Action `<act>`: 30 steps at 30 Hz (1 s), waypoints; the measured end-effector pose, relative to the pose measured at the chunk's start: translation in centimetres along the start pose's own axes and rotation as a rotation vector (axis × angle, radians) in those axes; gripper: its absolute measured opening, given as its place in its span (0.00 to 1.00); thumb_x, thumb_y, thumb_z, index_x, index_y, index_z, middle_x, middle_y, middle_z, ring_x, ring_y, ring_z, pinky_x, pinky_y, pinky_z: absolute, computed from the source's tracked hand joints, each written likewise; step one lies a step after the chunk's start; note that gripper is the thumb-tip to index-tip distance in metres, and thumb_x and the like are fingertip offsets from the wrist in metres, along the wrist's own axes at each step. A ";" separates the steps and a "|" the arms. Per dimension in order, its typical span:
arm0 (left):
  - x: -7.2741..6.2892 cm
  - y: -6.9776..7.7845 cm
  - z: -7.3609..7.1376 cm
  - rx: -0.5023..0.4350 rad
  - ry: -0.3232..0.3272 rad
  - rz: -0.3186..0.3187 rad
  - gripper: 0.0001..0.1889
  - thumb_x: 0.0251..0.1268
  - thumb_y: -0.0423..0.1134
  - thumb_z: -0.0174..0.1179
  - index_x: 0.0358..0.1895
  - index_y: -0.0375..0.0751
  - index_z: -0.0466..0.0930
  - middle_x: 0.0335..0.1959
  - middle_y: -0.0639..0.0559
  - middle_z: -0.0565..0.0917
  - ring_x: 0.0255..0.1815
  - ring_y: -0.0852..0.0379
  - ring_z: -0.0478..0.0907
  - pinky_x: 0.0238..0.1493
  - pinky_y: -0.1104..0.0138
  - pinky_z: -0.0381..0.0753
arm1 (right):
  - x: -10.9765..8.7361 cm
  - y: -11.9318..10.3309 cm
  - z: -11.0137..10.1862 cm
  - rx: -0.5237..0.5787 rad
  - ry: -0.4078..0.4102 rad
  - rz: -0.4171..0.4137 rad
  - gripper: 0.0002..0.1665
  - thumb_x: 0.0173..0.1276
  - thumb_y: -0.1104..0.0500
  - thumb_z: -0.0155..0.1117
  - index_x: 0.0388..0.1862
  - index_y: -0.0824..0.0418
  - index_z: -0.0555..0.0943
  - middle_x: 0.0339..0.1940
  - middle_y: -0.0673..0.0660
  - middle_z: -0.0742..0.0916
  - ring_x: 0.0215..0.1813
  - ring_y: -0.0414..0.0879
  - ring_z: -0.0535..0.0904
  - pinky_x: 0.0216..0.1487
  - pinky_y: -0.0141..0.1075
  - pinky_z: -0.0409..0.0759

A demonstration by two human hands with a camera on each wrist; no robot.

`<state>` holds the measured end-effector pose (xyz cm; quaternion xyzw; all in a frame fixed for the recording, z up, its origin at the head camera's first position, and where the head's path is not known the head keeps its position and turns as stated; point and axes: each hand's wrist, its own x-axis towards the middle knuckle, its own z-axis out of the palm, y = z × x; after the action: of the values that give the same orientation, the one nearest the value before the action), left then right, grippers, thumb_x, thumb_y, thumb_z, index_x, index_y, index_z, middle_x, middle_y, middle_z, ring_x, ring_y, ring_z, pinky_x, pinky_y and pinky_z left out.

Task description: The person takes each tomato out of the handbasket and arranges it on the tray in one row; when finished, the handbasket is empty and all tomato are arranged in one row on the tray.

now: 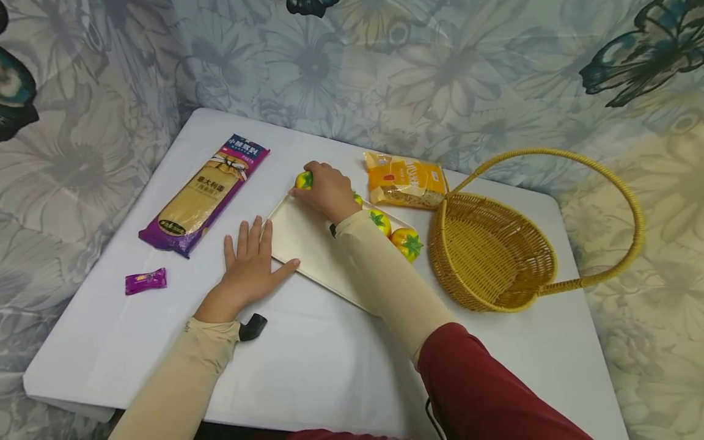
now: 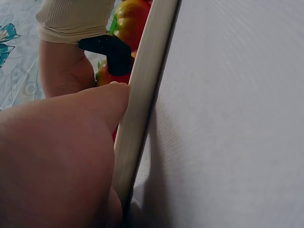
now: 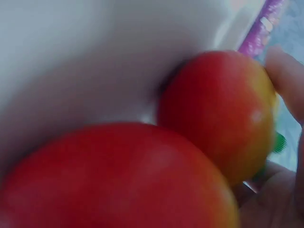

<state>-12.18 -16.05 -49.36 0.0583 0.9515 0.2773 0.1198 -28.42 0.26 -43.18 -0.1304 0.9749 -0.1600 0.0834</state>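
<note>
My right hand (image 1: 329, 190) grips a red-and-yellow fruit with a green leafy top (image 1: 304, 179) at the far left corner of a cream rectangular tray (image 1: 308, 238). In the right wrist view, thumb and fingers lie around this fruit (image 3: 218, 109), and a second red fruit (image 3: 114, 180) sits close by. More such fruits (image 1: 406, 243) line the tray's far right side, one partly hidden behind the right wrist. My left hand (image 1: 247, 272) lies with fingers spread on the white table, its thumb touching the tray's near edge (image 2: 142, 95).
A purple pasta packet (image 1: 200, 192) lies to the left, with a small purple wrapped sweet (image 1: 145, 281) nearer me. Behind the tray lies an orange bag (image 1: 407, 181). A yellow wicker basket (image 1: 440, 263) with a tall handle stands to the right.
</note>
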 end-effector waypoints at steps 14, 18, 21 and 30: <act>0.1 0.5 0.1 0.010 -0.016 0.001 0.58 0.77 0.69 0.51 0.86 0.33 0.28 0.86 0.36 0.25 0.84 0.35 0.16 0.74 0.35 0.13 | -0.5 0.9 0.2 0.011 0.003 0.015 0.51 0.70 0.28 0.67 0.82 0.53 0.67 0.72 0.59 0.80 0.69 0.57 0.77 0.71 0.52 0.74; 0.2 0.5 0.3 0.010 -0.016 0.007 0.58 0.77 0.70 0.50 0.86 0.33 0.28 0.86 0.36 0.24 0.84 0.35 0.15 0.73 0.36 0.12 | -0.9 0.9 -0.2 -0.019 0.036 0.012 0.53 0.73 0.25 0.60 0.84 0.54 0.63 0.75 0.59 0.77 0.72 0.58 0.73 0.72 0.52 0.71; 0.3 0.2 0.4 0.017 -0.017 0.008 0.58 0.76 0.72 0.48 0.86 0.33 0.27 0.86 0.36 0.23 0.83 0.36 0.14 0.73 0.36 0.12 | -1.5 0.9 -0.9 -0.031 0.062 0.007 0.53 0.75 0.23 0.53 0.86 0.54 0.61 0.79 0.58 0.74 0.76 0.58 0.69 0.75 0.53 0.68; 0.2 -0.1 0.2 0.009 -0.004 0.006 0.59 0.76 0.71 0.49 0.86 0.33 0.27 0.86 0.35 0.23 0.83 0.35 0.15 0.73 0.36 0.12 | -4.0 2.6 -4.2 0.023 0.133 0.037 0.51 0.79 0.25 0.48 0.89 0.52 0.55 0.85 0.56 0.66 0.84 0.57 0.57 0.82 0.53 0.51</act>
<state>-12.30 -15.98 -49.64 0.0621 0.9523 0.2733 0.1204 -26.06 5.00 -39.66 -0.1007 0.9786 -0.1779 0.0230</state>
